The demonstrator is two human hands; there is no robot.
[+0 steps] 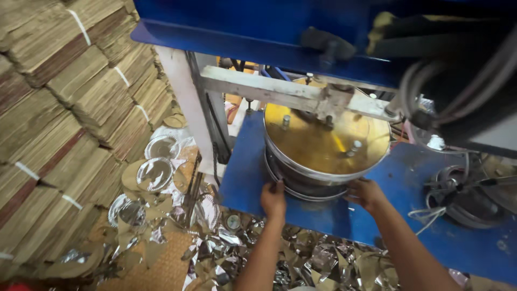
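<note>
Head view: left hand and right hand touch the round press die.

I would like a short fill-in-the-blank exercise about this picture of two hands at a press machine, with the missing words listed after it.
1. Both hands, the left hand and the right hand, touch the lower edge of the round ____ die.
2. The die stands on a machine table painted ____.
3. Bundles of stacked sheets lie on the person's ____ side.
4. Silver scraps lie on the ____ below the table.

Missing words: metal; blue; left; floor
</note>
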